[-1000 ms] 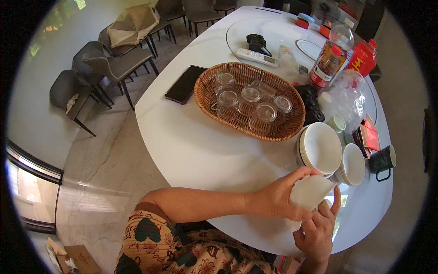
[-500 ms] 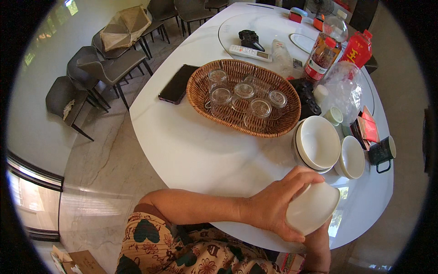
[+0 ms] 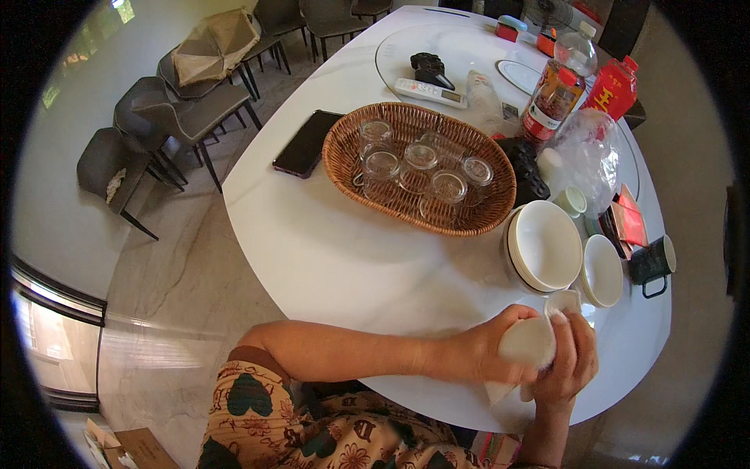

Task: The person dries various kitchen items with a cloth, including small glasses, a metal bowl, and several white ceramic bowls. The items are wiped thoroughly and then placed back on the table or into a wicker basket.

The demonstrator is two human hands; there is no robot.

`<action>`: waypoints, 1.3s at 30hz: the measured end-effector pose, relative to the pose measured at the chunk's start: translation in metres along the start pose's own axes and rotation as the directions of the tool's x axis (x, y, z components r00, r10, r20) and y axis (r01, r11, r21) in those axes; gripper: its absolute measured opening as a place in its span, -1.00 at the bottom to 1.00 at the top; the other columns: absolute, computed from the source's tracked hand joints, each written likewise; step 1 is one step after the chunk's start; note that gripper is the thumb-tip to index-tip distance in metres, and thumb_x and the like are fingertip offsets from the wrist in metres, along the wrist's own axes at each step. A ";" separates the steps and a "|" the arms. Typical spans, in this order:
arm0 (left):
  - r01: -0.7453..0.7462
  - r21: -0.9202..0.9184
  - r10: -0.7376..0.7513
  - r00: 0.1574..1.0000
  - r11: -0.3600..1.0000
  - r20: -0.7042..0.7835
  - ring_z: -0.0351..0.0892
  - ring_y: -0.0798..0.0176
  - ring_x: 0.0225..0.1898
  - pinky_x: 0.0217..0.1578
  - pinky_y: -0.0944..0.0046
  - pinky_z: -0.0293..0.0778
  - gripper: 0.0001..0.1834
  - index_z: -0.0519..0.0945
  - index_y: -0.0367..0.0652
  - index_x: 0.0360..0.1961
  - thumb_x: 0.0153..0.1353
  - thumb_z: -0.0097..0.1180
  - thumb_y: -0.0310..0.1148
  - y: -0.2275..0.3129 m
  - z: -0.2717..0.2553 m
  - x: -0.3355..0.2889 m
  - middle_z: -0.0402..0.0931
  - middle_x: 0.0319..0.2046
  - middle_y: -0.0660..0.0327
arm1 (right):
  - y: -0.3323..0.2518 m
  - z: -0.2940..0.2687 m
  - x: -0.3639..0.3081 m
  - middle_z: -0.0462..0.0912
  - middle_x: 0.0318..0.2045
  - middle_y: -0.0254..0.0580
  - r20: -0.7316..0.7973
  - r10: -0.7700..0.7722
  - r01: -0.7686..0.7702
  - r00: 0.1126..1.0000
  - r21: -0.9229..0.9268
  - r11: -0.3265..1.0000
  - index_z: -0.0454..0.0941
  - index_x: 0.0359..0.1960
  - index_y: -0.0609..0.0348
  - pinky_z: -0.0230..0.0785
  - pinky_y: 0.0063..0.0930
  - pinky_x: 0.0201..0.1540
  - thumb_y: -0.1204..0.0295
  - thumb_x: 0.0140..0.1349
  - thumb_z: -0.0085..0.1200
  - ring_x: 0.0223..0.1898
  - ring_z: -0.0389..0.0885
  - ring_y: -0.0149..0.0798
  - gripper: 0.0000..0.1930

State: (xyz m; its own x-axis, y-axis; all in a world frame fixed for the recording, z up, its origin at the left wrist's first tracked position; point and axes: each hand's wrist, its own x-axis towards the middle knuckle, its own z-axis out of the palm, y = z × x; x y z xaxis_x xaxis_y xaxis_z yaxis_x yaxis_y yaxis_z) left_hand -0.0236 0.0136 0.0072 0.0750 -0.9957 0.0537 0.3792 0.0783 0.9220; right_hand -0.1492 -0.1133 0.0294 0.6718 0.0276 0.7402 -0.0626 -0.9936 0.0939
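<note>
Over the near right edge of the table, my left hand (image 3: 484, 348) is closed round a small white bowl (image 3: 527, 344). The bowl is tilted, and fingers cover much of it. My right hand (image 3: 574, 359) is closed on a white cloth (image 3: 564, 302) and presses it against the bowl. The cloth's lower end hangs below the bowl; whether it is fabric or paper is hard to make out. Just beyond my hands stands a stack of white bowls (image 3: 547, 246), with another white bowl (image 3: 603, 271) to its right.
A wicker basket (image 3: 344, 176) holds several clear glass cups. Left of it lies a black phone (image 3: 308, 144). Farther back are a white remote (image 3: 430, 92), bottles (image 3: 549, 105) and a plastic bag (image 3: 590, 160). A dark mug (image 3: 653, 260) stands at the right edge.
The bowl has turned in my left hand. My right hand, mostly hidden behind the bowl before, has come round to its right side, and the white cloth now shows.
</note>
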 end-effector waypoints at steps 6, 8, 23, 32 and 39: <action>-0.538 0.560 0.500 0.833 0.630 0.237 0.10 -0.02 0.23 0.20 0.09 0.13 0.15 0.02 -0.23 0.25 -0.29 0.47 -0.06 0.011 0.000 -0.006 0.05 0.16 -0.08 | 0.018 -0.004 -0.015 0.51 -0.29 0.05 -0.201 0.153 -0.101 0.968 0.248 0.963 0.37 -0.11 0.18 0.40 -0.35 -0.46 0.48 -0.06 0.28 -0.40 0.53 -0.09 -0.55; -0.508 0.497 0.456 0.859 0.704 0.233 0.11 -0.06 0.24 0.20 0.07 0.15 0.18 0.00 -0.21 0.26 -0.30 0.47 -0.02 0.008 -0.004 -0.005 0.00 0.22 -0.09 | 0.017 -0.006 -0.015 0.51 -0.29 0.06 -0.174 0.112 -0.083 0.978 0.166 0.983 0.38 -0.12 0.18 0.40 -0.36 -0.46 0.49 -0.05 0.27 -0.39 0.53 -0.08 -0.57; -0.513 0.718 0.475 0.833 0.471 0.284 0.35 -0.07 0.12 -0.08 0.12 0.47 0.19 0.07 -0.14 0.24 -0.39 0.50 0.02 0.024 -0.002 -0.007 0.12 0.20 -0.05 | 0.029 0.003 -0.024 0.53 -0.44 0.02 -0.105 0.310 -0.231 0.945 0.458 0.859 0.39 -0.19 0.21 0.37 -0.38 -0.50 0.48 -0.10 0.27 -0.46 0.53 -0.09 -0.59; -0.337 0.639 0.311 0.937 0.692 0.157 0.38 -0.06 0.09 -0.09 0.13 0.48 0.21 0.09 -0.11 0.24 -0.44 0.51 0.07 0.020 -0.002 -0.009 0.17 0.18 0.00 | 0.016 0.000 -0.013 0.51 -0.45 0.02 -0.117 0.226 -0.156 0.967 0.429 0.890 0.41 -0.19 0.21 0.33 -0.44 -0.56 0.51 -0.14 0.26 -0.56 0.49 -0.12 -0.59; -0.542 0.759 0.597 0.759 0.361 0.258 0.47 -0.08 0.02 -0.20 0.20 0.54 0.02 0.22 -0.13 0.15 -0.31 0.48 0.05 0.022 -0.004 -0.009 0.24 0.14 -0.15 | 0.002 0.012 -0.036 0.53 -0.18 -0.10 0.442 0.391 -0.586 0.807 0.679 0.443 0.37 -0.05 0.28 0.38 -0.44 -0.23 0.47 0.05 0.21 -0.25 0.52 -0.30 -0.58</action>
State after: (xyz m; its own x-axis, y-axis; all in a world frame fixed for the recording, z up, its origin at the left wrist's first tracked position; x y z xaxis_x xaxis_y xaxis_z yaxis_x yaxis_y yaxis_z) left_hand -0.0127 0.0244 0.0252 0.0458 -0.7219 0.6904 -0.6040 0.5305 0.5947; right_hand -0.1646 -0.1171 -0.0049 0.8443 -0.4144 0.3399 0.0796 -0.5302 -0.8441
